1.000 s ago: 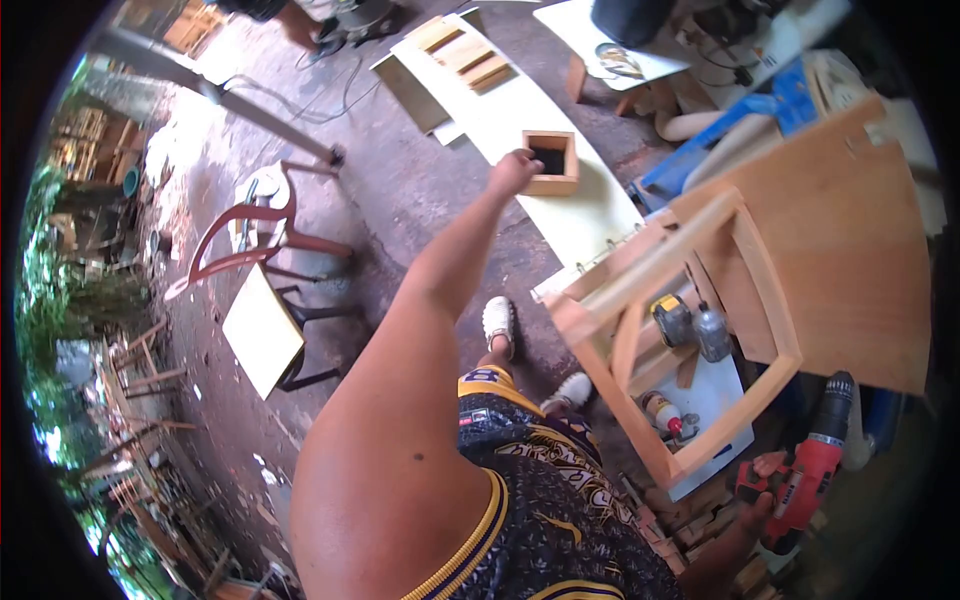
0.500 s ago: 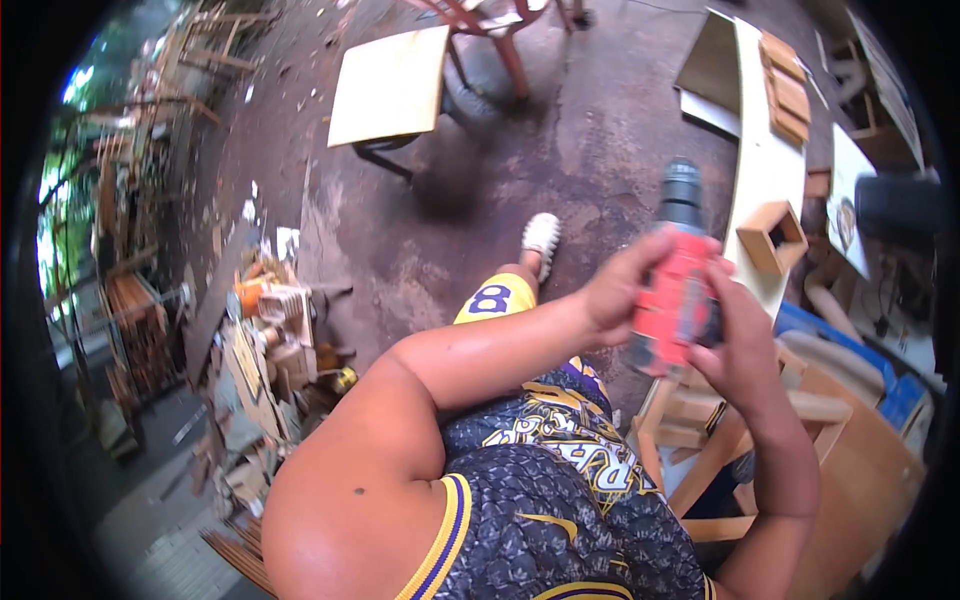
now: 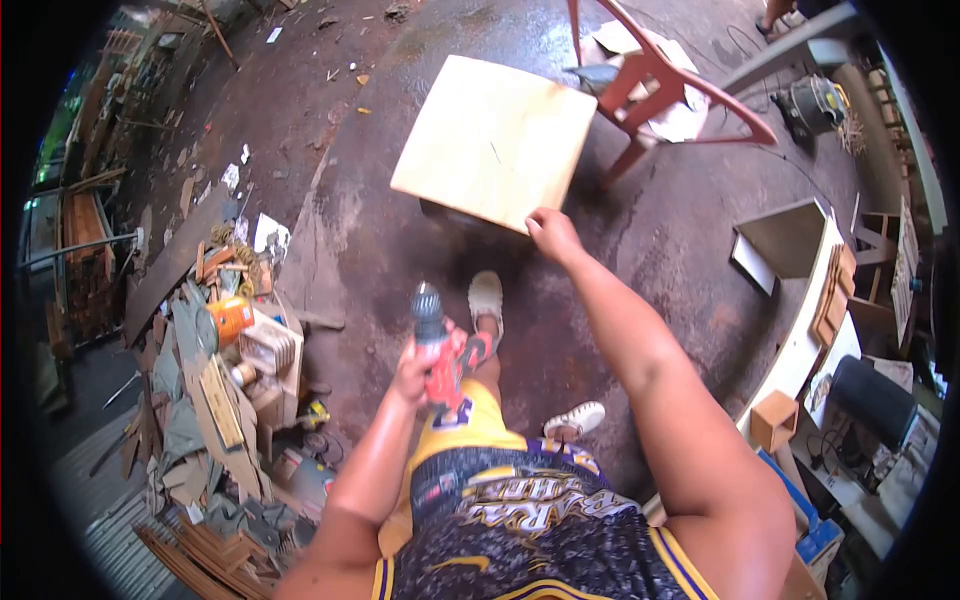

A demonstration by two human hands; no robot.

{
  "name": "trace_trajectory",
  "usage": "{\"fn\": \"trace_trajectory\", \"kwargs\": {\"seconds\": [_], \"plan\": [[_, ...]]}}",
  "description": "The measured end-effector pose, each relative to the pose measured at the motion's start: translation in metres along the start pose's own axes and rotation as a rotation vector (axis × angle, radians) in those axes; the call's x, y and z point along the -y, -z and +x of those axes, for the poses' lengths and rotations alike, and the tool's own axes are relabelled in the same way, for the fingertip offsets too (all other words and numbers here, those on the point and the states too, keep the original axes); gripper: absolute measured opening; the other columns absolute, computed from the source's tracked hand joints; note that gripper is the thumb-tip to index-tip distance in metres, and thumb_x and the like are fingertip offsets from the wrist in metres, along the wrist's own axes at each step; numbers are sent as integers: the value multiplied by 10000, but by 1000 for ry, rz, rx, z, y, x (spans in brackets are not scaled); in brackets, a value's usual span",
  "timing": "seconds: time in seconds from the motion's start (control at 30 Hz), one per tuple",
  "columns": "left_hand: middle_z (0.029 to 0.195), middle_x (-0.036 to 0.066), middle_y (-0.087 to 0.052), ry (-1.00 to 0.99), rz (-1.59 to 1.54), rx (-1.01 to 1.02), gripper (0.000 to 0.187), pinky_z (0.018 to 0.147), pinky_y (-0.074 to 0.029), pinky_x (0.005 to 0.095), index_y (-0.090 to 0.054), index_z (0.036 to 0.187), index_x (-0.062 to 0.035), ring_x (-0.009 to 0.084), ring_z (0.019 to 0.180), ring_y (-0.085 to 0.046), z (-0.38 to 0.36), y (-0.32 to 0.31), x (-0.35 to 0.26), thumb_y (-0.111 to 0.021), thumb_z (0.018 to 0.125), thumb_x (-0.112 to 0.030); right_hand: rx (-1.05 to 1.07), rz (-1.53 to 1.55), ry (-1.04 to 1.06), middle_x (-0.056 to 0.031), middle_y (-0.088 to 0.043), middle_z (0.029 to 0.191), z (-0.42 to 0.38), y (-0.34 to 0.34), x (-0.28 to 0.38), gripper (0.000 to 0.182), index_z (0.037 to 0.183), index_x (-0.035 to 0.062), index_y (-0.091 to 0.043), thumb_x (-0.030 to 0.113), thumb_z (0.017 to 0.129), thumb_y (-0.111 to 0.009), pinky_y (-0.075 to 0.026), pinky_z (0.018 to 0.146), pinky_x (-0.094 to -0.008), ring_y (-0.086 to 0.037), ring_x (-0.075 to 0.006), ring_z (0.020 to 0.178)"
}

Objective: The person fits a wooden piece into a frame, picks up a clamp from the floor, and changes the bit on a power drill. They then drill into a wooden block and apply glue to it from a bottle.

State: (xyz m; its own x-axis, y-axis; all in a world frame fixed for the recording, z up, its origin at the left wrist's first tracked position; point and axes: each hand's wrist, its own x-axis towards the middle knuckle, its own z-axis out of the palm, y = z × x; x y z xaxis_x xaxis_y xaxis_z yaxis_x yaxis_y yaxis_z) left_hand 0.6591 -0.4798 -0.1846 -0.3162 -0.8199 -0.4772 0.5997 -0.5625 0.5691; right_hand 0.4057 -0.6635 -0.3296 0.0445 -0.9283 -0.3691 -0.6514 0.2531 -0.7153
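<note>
My left hand (image 3: 412,372) is wrapped around a red and black cordless drill (image 3: 430,322), its dark chuck pointing away from me. The drill hangs above the floor near my left leg. My right hand (image 3: 553,236) reaches forward, its fingers closed on the near right corner of a pale square wooden board (image 3: 495,145). That board lies flat on top of a low support, mostly hidden beneath it. A short dark mark shows near the board's middle.
A reddish plastic chair (image 3: 640,90) stands just beyond the board. Scrap wood and an orange container (image 3: 232,318) are piled at left. At right are a long pale panel (image 3: 800,335), a small wooden box (image 3: 773,420) and a shop-vacuum-like machine (image 3: 812,105).
Both hands were on the drill at my right. Now the left hand alone carries it on the left, while the right has moved to the board's corner. The view has shifted closer to the board.
</note>
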Motion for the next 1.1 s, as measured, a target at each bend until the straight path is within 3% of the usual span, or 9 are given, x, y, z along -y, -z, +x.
{"fn": "trace_trajectory", "kwargs": {"seconds": [0.13,0.37,0.43,0.47,0.57,0.7,0.87,1.0,1.1], "plan": [[949,110,-566,19,181,-84,616,925,-440,386,-491,1141,-38,239,1032,-529,-1,54,-39,-765,707,-378,-206,-149,-93,-203,-648,1007,142,-66,37,245,984,28,-640,236,857,-610,-495,847,-441,-627,-362,954],[925,87,-595,113,348,-244,480,915,-432,385,-563,987,-12,226,958,-564,2,63,-63,-742,674,-329,-240,-342,-93,-247,-600,1040,198,-99,21,190,960,-7,-607,123,867,-504,-486,864,-473,-599,-412,948],[920,86,-592,105,366,-142,495,910,-433,381,-565,985,-8,225,947,-567,8,58,-71,-743,674,-349,-229,-365,-82,-198,-622,881,190,-93,29,162,922,-7,-594,125,897,-503,-530,737,-421,-636,-328,792],[935,93,-588,60,381,-109,503,910,-434,384,-565,985,-6,225,945,-570,12,51,-74,-741,676,-363,-38,-29,-65,-137,-609,806,179,-88,35,147,904,8,-594,145,905,-541,-522,670,-379,-614,-253,718],[999,113,-577,-9,286,-16,523,879,-458,354,-557,990,2,208,933,-567,28,16,-90,-746,677,-370,339,687,-33,6,-542,642,81,-48,106,178,855,36,-584,200,917,-618,-438,505,-260,-503,-83,558],[1080,124,-584,-83,186,101,832,839,-497,330,-433,1344,26,188,957,-581,40,-41,-87,-738,686,-380,186,661,114,9,-590,709,-76,37,178,121,878,23,-615,133,883,-664,-473,564,-239,-542,-46,628],[1204,154,-560,-1,75,353,943,895,-522,388,-314,1430,34,242,1032,-601,34,-135,-36,-734,704,-397,-185,478,186,-104,-677,804,-194,136,163,86,845,-12,-660,66,817,-687,-534,662,-299,-671,-178,711],[1175,146,-587,94,17,427,767,919,-512,394,-421,1374,-19,230,1048,-592,7,-222,22,-717,735,-322,-282,561,139,-118,-678,893,-289,195,101,225,1028,6,-626,53,812,-671,-544,705,-311,-682,-213,805],[1326,75,-496,113,48,504,737,947,-505,388,-430,1381,-31,162,1096,-563,-17,-276,65,-690,757,-324,-414,156,531,-166,-590,1195,-385,234,39,563,1303,73,-478,36,766,-642,-518,874,-381,-598,-297,1105]]}}
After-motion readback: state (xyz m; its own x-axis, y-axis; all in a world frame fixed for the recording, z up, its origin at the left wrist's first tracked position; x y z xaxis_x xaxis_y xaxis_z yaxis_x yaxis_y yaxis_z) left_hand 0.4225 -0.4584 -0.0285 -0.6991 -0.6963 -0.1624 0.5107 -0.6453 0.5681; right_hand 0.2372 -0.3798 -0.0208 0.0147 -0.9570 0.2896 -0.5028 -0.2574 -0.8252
